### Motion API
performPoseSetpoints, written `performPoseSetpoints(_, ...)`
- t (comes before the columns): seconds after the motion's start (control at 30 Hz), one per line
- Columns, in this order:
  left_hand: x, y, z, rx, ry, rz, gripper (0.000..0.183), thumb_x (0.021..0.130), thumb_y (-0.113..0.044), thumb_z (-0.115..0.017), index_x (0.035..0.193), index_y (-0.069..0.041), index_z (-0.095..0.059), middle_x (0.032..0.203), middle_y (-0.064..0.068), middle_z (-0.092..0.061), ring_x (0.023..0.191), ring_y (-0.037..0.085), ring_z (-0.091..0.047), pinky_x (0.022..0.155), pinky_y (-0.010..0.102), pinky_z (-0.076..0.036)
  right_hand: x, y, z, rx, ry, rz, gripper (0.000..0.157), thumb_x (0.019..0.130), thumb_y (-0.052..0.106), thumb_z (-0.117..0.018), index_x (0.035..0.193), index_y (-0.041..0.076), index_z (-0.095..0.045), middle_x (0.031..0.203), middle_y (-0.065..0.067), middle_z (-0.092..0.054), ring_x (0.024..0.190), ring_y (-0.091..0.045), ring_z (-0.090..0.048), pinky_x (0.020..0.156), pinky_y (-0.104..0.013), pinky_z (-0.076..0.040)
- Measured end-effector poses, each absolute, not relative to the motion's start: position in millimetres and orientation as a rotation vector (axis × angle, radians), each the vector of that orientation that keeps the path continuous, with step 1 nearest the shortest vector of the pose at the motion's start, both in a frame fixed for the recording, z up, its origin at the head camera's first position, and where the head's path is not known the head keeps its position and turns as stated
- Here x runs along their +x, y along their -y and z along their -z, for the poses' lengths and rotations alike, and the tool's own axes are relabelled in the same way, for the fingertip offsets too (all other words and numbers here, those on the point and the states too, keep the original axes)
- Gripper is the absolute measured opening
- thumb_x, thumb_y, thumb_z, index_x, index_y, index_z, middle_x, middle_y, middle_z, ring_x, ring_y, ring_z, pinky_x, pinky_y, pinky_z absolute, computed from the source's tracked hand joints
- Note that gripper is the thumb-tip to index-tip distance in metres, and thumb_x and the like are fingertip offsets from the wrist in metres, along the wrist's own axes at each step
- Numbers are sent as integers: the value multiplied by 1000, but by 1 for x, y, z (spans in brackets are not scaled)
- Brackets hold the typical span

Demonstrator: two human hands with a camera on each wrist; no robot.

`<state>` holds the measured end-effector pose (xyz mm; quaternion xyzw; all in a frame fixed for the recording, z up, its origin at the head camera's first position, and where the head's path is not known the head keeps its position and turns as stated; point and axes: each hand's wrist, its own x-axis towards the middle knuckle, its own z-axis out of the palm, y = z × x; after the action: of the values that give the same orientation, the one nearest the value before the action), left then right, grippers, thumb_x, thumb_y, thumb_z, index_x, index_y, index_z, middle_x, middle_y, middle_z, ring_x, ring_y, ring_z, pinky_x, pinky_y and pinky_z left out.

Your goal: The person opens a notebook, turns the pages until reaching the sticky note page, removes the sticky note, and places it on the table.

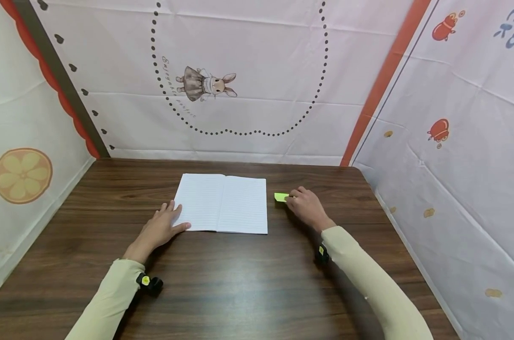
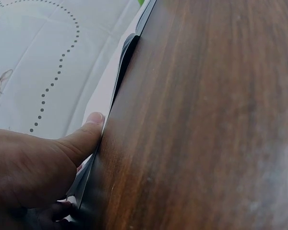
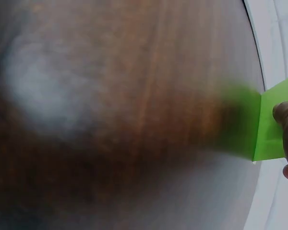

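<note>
An open lined notebook [image 1: 244, 205] lies on the brown wooden table, white pages facing up. My left hand [image 1: 160, 226] rests at its lower left corner with spread fingers, the thumb [image 2: 93, 122] on the page near the bottom edge. To the right of the notebook, my right hand [image 1: 306, 206] pinches a bright green sticky note [image 1: 280, 197] between thumb and fingers. In the right wrist view the note [image 3: 271, 127] stands tilted at the tabletop, with its blurred green reflection beside it; the fingers cover part of it.
The dark wood-grain table [image 1: 240, 293] reaches back to a white printed cloth [image 1: 257, 71] with a rabbit figure and dotted line. More cloth walls stand at the left [image 1: 19, 118] and right [image 1: 465, 165]. A small black camera [image 1: 150, 284] is strapped to each wrist.
</note>
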<state>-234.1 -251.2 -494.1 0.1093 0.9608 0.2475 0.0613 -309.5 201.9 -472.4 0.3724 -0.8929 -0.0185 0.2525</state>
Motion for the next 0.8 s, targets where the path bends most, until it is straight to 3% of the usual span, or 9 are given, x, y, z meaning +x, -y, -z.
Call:
performPoseSetpoints(0.33, -233, 253, 494, 318, -2912, -750, 83, 101, -47, -61, 156, 7, -30, 162, 38, -11, 149, 58, -8, 119, 69, -10, -308, -201, 478, 1043, 2500, -24, 7, 92, 16, -77, 94, 11, -82, 98, -8, -75, 87, -26, -63, 77, -39, -56)
performPoseSetpoints(0.53, -232, 253, 493, 320, -2912, -760, 83, 101, -45, -62, 156, 7, -30, 162, 38, -11, 149, 58, -8, 119, 70, -10, -309, -199, 480, 1043, 2599, -24, 36, 97, 41, -69, 91, 8, -80, 115, -13, -75, 102, -31, -66, 87, -44, -56)
performPoseSetpoints(0.63, -231, 253, 492, 315, -2914, -762, 82, 101, -44, -62, 156, 7, -31, 161, 38, -12, 149, 58, -8, 119, 70, -11, -310, -197, 480, 1010, 2656, -50, 40, 99, 44, -64, 97, 5, -78, 121, -15, -73, 107, -32, -65, 91, -46, -56)
performPoseSetpoints(0.8, -232, 252, 494, 322, -2914, -750, 82, 101, -45, -62, 156, 7, -31, 161, 38, -12, 149, 58, -8, 119, 70, -11, -312, -194, 481, 907, 2789, -154, 30, 99, 39, -64, 101, 9, -66, 105, -12, -72, 107, -34, -66, 88, -49, -56)
